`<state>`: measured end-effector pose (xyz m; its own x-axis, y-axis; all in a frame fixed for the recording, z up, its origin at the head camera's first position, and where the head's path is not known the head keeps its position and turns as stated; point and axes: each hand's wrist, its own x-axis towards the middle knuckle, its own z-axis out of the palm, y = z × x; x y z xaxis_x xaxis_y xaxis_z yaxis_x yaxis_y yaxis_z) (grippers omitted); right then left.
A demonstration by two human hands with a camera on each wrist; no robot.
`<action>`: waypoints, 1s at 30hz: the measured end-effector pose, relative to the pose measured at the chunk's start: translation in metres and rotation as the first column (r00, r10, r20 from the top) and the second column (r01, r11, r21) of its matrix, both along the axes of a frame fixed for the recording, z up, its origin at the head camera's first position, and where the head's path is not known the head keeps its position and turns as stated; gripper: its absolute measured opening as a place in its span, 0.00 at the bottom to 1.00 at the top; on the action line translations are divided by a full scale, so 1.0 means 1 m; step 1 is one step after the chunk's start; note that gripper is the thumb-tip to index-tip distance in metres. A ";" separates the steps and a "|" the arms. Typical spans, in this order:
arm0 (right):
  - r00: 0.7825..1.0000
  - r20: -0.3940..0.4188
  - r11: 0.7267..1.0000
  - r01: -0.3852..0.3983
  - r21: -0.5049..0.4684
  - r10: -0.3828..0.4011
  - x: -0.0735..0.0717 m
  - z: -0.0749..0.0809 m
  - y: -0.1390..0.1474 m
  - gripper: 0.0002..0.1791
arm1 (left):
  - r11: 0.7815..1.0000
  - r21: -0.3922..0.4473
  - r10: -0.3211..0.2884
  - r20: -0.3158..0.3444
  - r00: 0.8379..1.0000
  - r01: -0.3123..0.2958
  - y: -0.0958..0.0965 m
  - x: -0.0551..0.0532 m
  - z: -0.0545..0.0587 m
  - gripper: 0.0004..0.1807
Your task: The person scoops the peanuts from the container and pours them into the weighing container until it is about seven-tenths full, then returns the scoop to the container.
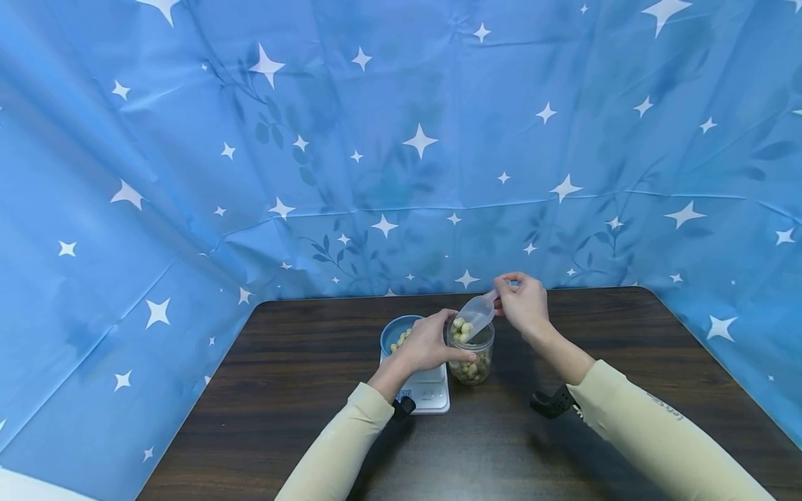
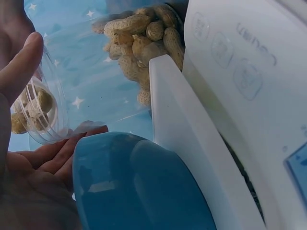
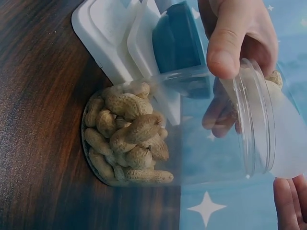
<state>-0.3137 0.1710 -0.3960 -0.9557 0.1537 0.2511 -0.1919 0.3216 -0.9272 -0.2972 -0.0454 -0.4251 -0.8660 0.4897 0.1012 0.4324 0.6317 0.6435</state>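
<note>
A clear plastic jar (image 1: 481,358) stands on the table beside the scale, its lower part filled with peanuts in the shell (image 3: 129,136). My left hand (image 1: 426,343) grips it near the threaded rim, thumb on one side and fingers on the other. With my right hand (image 1: 524,303) I pinch the handle of a translucent white scoop (image 1: 480,311). The scoop's bowl slants into the jar's mouth and carries several peanuts (image 2: 36,108). Close by my left fingers is a blue bowl (image 2: 139,182), with peanuts (image 1: 401,339) inside.
Under the blue bowl is a white kitchen scale (image 1: 432,399), with buttons (image 2: 248,79) and a display on its front. The dark wood table (image 1: 288,403) reaches back to a blue star-patterned curtain (image 1: 376,174). Both wrists wear dark bands (image 1: 551,402).
</note>
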 end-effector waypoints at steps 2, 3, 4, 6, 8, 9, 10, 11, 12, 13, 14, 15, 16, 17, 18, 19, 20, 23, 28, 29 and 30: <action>1.000 0.009 1.000 0.004 -0.022 -0.004 0.000 0.001 0.001 0.18 | 1.000 0.000 0.001 -0.002 1.000 -0.001 0.000 -0.001 0.000 0.47; 1.000 0.014 0.999 0.006 -0.038 -0.005 -0.001 0.001 0.002 0.17 | 1.000 -0.002 0.002 -0.004 1.000 -0.002 0.000 -0.001 -0.001 0.47; 1.000 0.019 0.998 0.005 -0.056 -0.004 -0.001 0.001 0.003 0.17 | 1.000 -0.005 0.003 -0.008 1.000 -0.003 0.000 -0.001 0.000 0.47; 1.000 0.031 0.995 0.002 -0.097 0.001 -0.001 0.000 0.004 0.18 | 1.000 -0.012 0.007 -0.011 1.000 -0.007 0.000 -0.001 0.000 0.47; 0.999 0.047 0.990 -0.001 -0.141 0.007 -0.001 0.000 0.006 0.19 | 1.000 -0.017 0.011 -0.012 1.000 -0.011 0.000 -0.001 0.000 0.48; 0.998 0.055 0.987 -0.001 -0.162 0.010 -0.001 -0.001 0.006 0.20 | 1.000 -0.019 0.013 -0.011 1.000 -0.013 0.000 -0.001 0.000 0.48; 0.998 0.062 0.984 0.000 -0.181 0.012 -0.001 -0.001 0.007 0.20 | 1.000 -0.019 0.014 -0.010 1.000 -0.015 0.000 -0.001 0.000 0.48; 0.998 0.069 0.981 -0.001 -0.196 0.015 -0.001 -0.001 0.007 0.21 | 1.000 -0.018 0.015 -0.010 1.000 -0.015 0.000 0.000 0.000 0.48; 0.997 0.077 0.978 0.004 -0.210 0.013 -0.001 -0.002 0.007 0.21 | 1.000 -0.018 0.015 -0.010 1.000 -0.015 0.000 0.000 0.000 0.48; 0.996 0.083 0.975 0.006 -0.223 0.013 -0.001 -0.002 0.007 0.21 | 1.000 -0.016 0.014 -0.009 1.000 -0.014 -0.001 0.000 0.000 0.48; 0.996 0.088 0.972 0.009 -0.233 0.012 -0.001 -0.002 0.008 0.21 | 1.000 -0.015 0.014 -0.008 1.000 -0.014 -0.001 0.000 0.000 0.48; 0.996 0.092 0.971 0.010 -0.240 0.012 -0.001 -0.003 0.008 0.21 | 1.000 -0.015 0.014 -0.009 1.000 -0.014 -0.001 0.000 0.000 0.48; 0.995 0.096 0.969 0.011 -0.247 0.013 -0.001 -0.003 0.008 0.21 | 1.000 -0.017 0.014 -0.010 1.000 -0.015 -0.001 0.000 0.000 0.48; 0.995 0.098 0.968 0.011 -0.252 0.015 -0.001 -0.003 0.009 0.21 | 1.000 -0.018 0.014 -0.011 1.000 -0.015 -0.001 0.000 0.000 0.48; 0.995 0.100 0.966 0.013 -0.258 0.014 -0.001 -0.003 0.009 0.21 | 1.000 -0.020 0.014 -0.012 1.000 -0.015 -0.001 0.000 -0.001 0.48; 0.995 0.101 0.964 0.013 -0.264 0.014 -0.001 -0.003 0.009 0.21 | 1.000 -0.021 0.014 -0.013 1.000 -0.014 -0.001 0.000 -0.001 0.48; 0.995 0.101 0.963 0.012 -0.269 0.016 -0.001 -0.004 0.010 0.21 | 1.000 -0.023 0.013 -0.014 1.000 -0.013 -0.001 0.000 -0.001 0.48; 0.995 0.094 0.957 0.005 -0.289 0.023 -0.002 -0.005 0.011 0.21 | 1.000 -0.023 0.009 -0.019 1.000 -0.009 -0.001 0.000 -0.001 0.48; 0.996 0.086 0.951 0.008 -0.310 0.020 -0.003 -0.005 0.014 0.21 | 1.000 -0.012 -0.006 -0.020 1.000 0.006 -0.001 0.002 0.000 0.50; 0.996 0.085 0.950 0.009 -0.313 0.019 -0.003 -0.005 0.014 0.21 | 1.000 -0.017 -0.008 -0.024 1.000 0.007 -0.001 0.003 0.000 0.50; 0.996 0.083 0.949 0.009 -0.316 0.018 -0.003 -0.004 0.014 0.21 | 1.000 -0.020 -0.010 -0.027 1.000 0.010 -0.001 0.004 0.000 0.51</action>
